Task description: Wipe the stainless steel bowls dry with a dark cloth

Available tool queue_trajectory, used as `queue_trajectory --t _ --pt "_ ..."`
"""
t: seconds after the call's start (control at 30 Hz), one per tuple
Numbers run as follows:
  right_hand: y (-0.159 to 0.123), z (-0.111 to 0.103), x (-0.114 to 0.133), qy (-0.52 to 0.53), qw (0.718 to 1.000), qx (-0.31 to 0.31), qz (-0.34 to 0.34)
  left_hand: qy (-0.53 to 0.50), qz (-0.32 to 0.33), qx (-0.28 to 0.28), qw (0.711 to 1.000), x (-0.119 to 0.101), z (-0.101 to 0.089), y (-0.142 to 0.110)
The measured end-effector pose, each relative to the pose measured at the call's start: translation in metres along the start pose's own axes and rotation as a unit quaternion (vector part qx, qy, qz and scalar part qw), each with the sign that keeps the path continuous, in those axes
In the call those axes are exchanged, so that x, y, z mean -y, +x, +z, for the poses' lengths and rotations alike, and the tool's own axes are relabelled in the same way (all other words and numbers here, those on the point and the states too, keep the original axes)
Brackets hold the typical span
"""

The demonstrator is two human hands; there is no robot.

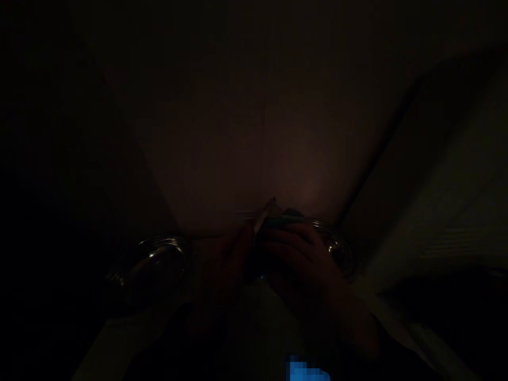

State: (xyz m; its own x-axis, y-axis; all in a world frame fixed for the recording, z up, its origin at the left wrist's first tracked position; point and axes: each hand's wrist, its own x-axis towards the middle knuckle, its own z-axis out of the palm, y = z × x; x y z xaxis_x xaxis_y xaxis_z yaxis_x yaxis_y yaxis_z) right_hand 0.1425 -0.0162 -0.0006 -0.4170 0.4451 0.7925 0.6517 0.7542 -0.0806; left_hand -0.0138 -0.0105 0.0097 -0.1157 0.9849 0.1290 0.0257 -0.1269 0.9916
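**Two bare hands in near darkness, close together at lower centre of the frame, between two shiny round objects**

At lower left of the frame: a shiny, round-rimmed object [183,253], well apart from the hands, with bright reflections along the rim. Left of lower centre: left hand [230,259], mostly lost in shadow, fingers near the lower end of a pale, pointed piece [263,216]; whether grasping or released, impossible to tell. Above, through centre and upper centre: a dim, brownish surface [254,143]. Just right of the pale piece, at centre: a greenish item [291,215], cloth-like, partly covered by the fingers. Against it: right hand [307,254], fingers bent and laid across; firmness of grip impossible to tell. At bottom edge: a blue, pixelated patch [306,371]. Right of centre, partly behind the right hand: a second shiny, ringed object [346,254].
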Motion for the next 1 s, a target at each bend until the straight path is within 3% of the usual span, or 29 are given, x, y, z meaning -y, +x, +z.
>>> queue_trajectory --t 0.13,0.23,0.37,0.57,0.77,0.93,1.0 --pt "-0.001 -0.005 -0.015 -0.004 0.993 -0.037 0.115 0.001 -0.001 -0.006 1.0 -0.005 0.004 -0.005" --pt "-0.002 -0.005 -0.007 -0.004 0.997 -0.016 0.071 -0.007 -0.014 -0.038 0.999 -0.006 0.004 -0.005" --pt "0.0 -0.002 0.005 0.011 1.0 -0.001 -0.014 -0.009 -0.015 -0.02 1.0 -0.005 0.0 -0.004" --pt "0.0 -0.005 -0.009 0.001 0.994 -0.036 0.105 0.012 -0.022 0.026 0.999 -0.003 0.003 -0.002" --pt "-0.003 0.006 0.002 0.03 1.0 0.0 -0.007 -0.007 -0.032 0.003 0.999 -0.004 0.006 0.0" --pt "0.0 0.001 -0.011 0.033 0.992 -0.033 0.116 0.012 -0.027 0.035 0.999 -0.006 0.009 -0.007" --pt "-0.001 0.0 -0.009 0.034 0.993 -0.025 0.112 0.024 -0.028 0.043 0.998 -0.005 0.008 -0.005"
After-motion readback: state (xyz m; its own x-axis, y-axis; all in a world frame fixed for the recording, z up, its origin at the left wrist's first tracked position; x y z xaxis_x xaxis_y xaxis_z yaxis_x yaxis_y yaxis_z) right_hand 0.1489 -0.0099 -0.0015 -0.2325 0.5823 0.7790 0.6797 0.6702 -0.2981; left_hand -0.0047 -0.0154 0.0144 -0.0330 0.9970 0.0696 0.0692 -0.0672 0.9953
